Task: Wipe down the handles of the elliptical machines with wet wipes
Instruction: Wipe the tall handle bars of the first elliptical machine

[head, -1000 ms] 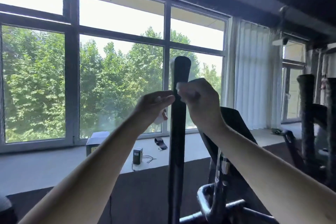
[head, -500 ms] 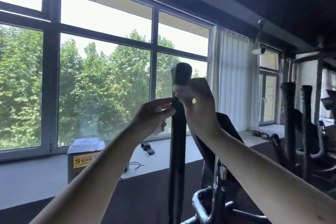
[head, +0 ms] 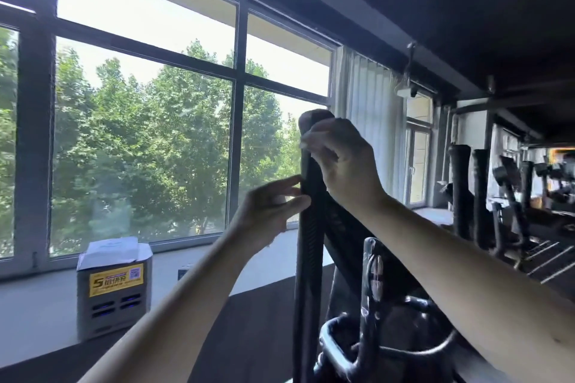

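Since the earlier frame the view has turned to the right, so more machines now show at the far right, and the right hand (head: 345, 162) sits higher on the handle (head: 308, 227), close under its top end.

The room is a gym with a dark ceiling and a dark floor. A large window (head: 140, 121) with dark frames fills the left and the far side, and green trees show behind it. A pale curtain (head: 367, 121) hangs at the right end of the window. A light sill runs below the glass, and a grey box (head: 113, 295) with a yellow label stands on it at the left. At the far right a row of other machines (head: 485, 196) stands with upright dark handles.

The black handle rises upright in the middle of the view, and the dark console of the machine partly hides behind it and the right forearm.

The left hand (head: 270, 205) touches the left side of the handle with curled fingers; whether it holds something I cannot tell. The right hand pinches a white wipe (head: 306, 137) against the handle near its top.
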A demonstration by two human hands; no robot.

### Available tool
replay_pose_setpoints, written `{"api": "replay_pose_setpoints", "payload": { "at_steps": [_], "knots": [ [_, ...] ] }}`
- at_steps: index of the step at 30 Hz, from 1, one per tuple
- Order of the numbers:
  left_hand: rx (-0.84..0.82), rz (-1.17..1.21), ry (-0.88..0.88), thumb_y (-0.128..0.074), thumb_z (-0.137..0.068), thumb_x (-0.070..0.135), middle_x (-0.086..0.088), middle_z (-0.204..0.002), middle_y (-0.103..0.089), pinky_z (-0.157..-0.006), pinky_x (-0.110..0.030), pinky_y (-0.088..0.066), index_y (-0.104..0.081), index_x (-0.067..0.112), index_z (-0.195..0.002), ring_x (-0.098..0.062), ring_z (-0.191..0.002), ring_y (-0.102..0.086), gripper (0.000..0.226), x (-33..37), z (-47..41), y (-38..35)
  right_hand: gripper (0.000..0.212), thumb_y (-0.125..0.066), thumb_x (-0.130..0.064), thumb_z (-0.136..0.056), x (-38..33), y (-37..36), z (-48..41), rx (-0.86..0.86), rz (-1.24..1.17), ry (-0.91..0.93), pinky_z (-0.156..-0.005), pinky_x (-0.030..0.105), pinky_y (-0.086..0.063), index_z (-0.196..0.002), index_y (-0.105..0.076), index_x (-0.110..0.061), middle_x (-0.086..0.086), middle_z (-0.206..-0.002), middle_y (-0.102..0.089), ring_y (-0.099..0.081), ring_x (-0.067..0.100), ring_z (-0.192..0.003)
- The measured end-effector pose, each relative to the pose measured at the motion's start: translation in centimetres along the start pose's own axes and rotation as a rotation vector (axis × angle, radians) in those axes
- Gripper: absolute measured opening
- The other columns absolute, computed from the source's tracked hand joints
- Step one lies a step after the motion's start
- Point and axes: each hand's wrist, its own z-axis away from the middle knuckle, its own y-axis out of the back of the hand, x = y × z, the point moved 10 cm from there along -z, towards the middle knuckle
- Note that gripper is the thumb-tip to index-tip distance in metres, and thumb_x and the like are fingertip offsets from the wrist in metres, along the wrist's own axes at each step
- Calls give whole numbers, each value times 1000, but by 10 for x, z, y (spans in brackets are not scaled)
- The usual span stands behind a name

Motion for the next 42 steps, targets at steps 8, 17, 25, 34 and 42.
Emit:
{"api": "replay_pose_setpoints", "payload": {
  "at_steps": [8,17,25,34,42],
  "knots": [
    [-75,-27,-58,-77,-88,8,1,-81,-73,-37,-18,-28,-67,58,-104,-5,-38,-36,54,2,7,-1,12,-65,1,-96,-8,-11,60,-166,-90,-56,-78,29,-55,-92,-76,1,5,-94,-69,-64,12,-88],
    [24,-68,-25,-76,-89,7,8,-71,-69,-42,-18,-33,-77,35,-103,-7,-39,-41,31,-6,11,-1,7,-73,-4,-95,22,11,0,88,-98,-100,-75,19,-47,-91,-74,1,10,-89,-65,-60,10,-81],
    [59,-119,-5,-73,-92,7,3,-45,-44,-39,-18,-22,-77,28,-101,-11,-35,-30,23,-1,18,-5,7,-73,5,-91,45,-4,115,-18,-359,-474,-76,10,-47,-85,-72,1,8,-83,-68,-66,2,-78],
    [101,-125,52,-72,-93,12,-4,-46,-41,-39,-16,-28,-76,23,-114,-14,-35,-32,24,-9,22,-3,8,-77,-7,-89,79,25,-23,241,-422,-366,-71,16,-48,-88,-72,-1,-5,-88,-65,-66,0,-81],
    [132,-231,56,-70,-96,16,-9,-51,-44,-44,-22,-27,-75,30,-115,-18,-45,-35,25,0,27,-5,12,-75,-5,-94,69,17,-5,256,-344,-122,-87,18,-48,-105,-80,-4,14,-97,-68,-57,-4,-97]
  ]
}}
